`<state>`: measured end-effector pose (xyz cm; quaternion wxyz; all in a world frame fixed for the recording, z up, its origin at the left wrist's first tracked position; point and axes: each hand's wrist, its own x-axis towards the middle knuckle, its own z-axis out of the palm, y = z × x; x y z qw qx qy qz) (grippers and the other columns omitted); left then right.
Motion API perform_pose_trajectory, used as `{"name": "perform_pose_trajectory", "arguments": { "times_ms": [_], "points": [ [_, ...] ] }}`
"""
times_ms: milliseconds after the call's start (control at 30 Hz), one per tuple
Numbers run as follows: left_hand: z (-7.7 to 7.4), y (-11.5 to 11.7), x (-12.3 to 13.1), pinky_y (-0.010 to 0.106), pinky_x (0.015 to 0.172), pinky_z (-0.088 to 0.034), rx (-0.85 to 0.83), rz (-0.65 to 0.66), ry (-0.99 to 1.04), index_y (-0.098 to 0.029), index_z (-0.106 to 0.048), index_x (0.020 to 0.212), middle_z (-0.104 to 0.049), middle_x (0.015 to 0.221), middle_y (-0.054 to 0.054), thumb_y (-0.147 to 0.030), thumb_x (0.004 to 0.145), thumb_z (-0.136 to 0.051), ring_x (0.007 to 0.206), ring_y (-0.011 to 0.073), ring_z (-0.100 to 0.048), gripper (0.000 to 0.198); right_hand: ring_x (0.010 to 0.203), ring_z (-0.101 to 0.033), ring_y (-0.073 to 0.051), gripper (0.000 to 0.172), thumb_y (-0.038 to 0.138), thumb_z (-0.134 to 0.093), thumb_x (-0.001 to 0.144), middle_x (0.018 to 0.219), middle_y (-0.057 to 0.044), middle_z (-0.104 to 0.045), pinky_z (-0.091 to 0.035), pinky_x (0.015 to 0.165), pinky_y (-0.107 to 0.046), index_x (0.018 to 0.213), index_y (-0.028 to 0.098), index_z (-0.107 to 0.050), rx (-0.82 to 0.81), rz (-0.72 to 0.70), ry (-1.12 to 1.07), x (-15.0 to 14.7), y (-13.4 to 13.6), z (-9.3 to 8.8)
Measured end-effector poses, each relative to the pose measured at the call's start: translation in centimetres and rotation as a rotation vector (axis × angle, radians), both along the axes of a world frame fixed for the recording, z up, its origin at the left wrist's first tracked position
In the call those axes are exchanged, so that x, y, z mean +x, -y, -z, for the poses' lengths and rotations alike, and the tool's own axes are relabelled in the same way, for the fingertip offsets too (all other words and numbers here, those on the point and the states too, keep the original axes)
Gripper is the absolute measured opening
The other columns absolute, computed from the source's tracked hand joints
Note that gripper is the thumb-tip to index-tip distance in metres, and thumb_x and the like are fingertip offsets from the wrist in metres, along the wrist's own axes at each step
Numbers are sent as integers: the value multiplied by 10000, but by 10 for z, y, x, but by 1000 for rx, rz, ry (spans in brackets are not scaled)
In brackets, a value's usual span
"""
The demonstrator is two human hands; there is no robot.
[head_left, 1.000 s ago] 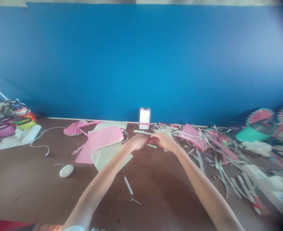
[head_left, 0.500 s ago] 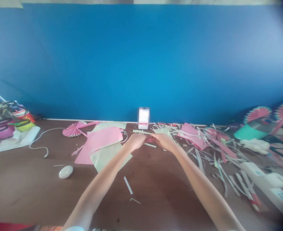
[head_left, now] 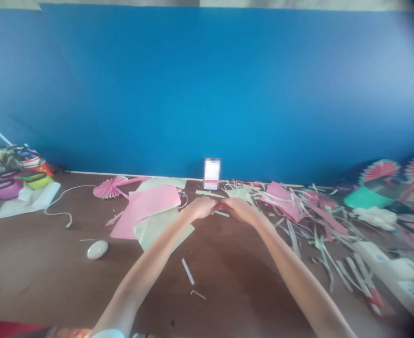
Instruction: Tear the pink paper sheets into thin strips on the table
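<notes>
My left hand and my right hand meet over the far middle of the table, both closed, fingertips against each other. Something small and reddish shows between the fingers, too blurred to name. Just behind the hands lies a pale paper strip, and another short strip is between and below them. Pink paper and pale green paper lie left of my left hand. To the right of my right hand is a folded pink paper piece among paper scraps.
A phone-like white upright object stands by the blue wall. At left are a pink paper fan, a white mouse and a cable. Paper strips, a power strip and a green container are at right.
Both hands stay together in nearly the same place, with a slight shift of the fingers. The whole view has moved a little.
</notes>
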<state>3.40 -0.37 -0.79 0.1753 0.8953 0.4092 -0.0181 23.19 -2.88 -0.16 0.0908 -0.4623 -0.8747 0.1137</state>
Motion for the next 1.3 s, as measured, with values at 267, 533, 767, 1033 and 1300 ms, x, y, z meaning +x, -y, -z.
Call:
{"name": "perform_pose_trajectory", "arguments": {
  "times_ms": [267,533,767,1033,1300],
  "points": [
    [-2,-1,-3,243,623,-410,-79,-26,53,-225,-640,886,-669,756,28,-528,926,-262,667,164,-612,486,855,-640,-222,309,307,-373,939,986,-79,-687,-404,692,-250,1126,268,-616,-51,-4,163,-6,-2,3],
    [-4,-3,-8,259,578,-412,-188,-81,-8,-205,-648,812,-669,781,61,-657,856,-292,617,178,-598,577,798,-635,-210,280,247,-409,910,926,-66,-694,-385,644,-245,1054,261,-649,-73,-27,98,-5,0,-1],
    [-16,-1,-11,259,564,-400,-200,-52,-73,-202,-650,753,-669,789,51,-485,886,-358,588,164,-586,428,691,-614,-183,230,269,-416,918,825,-42,-683,-329,571,-236,972,255,-639,-21,-19,127,5,-3,1],
    [-18,2,-10,242,630,-412,-58,-62,-27,-218,-636,877,-669,844,38,-341,890,-418,695,171,-618,251,797,-610,-179,223,290,-454,904,866,-43,-684,-355,639,-234,982,240,-656,28,23,-23,9,-5,-2],
    [-9,0,-6,255,657,-414,-72,-21,-5,-233,-621,903,-661,885,43,-391,906,-370,739,194,-620,296,661,-596,-171,414,526,-377,909,757,-40,-677,-360,605,-246,946,237,-672,-73,-20,-101,7,-3,-3]
  ]
}}
